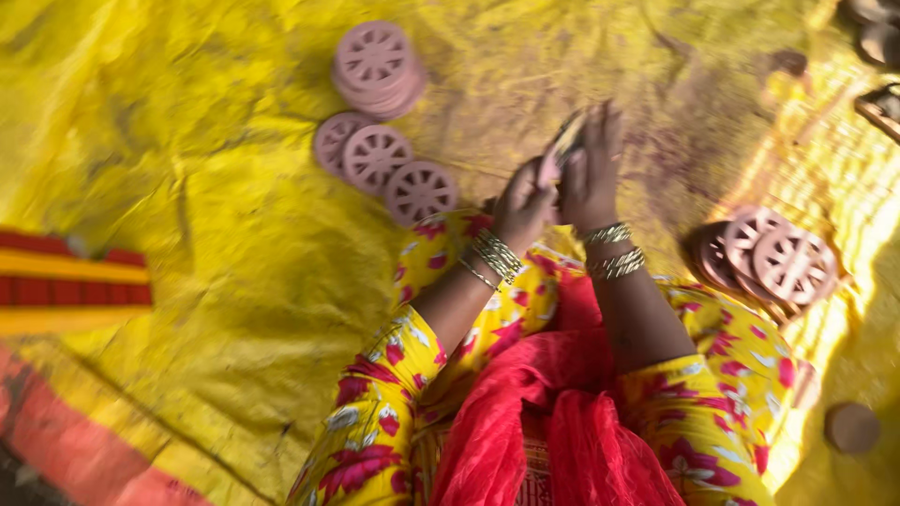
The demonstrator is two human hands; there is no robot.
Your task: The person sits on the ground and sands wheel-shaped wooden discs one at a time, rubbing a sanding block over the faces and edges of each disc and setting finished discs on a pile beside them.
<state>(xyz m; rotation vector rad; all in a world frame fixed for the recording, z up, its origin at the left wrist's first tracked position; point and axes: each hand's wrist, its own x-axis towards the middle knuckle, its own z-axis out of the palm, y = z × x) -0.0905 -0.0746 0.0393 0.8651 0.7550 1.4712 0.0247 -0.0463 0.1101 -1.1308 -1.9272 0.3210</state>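
Item 1: my left hand [521, 208] and right hand [591, 169], pressed together, pinching a pink disc [555, 159] between them, blurred, frame centre. Item 2: stack of spoked discs [378, 67] at 11 o'clock. Item 3: 3 loose discs [377, 157] on yellow sheet [206, 187]. Item 4: another pile [778, 260] at 3 o'clock.

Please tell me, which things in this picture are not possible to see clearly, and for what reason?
- Head view: the small pinkish piece between the left hand and right hand is motion-blurred and mostly covered by fingers; its shape is unclear.
- Head view: dark objects at the top right are cut off by the edge.
- Head view: the wheel discs at right overlap, so their count is unclear.
- Head view: the round brown thing is too blurred to identify.
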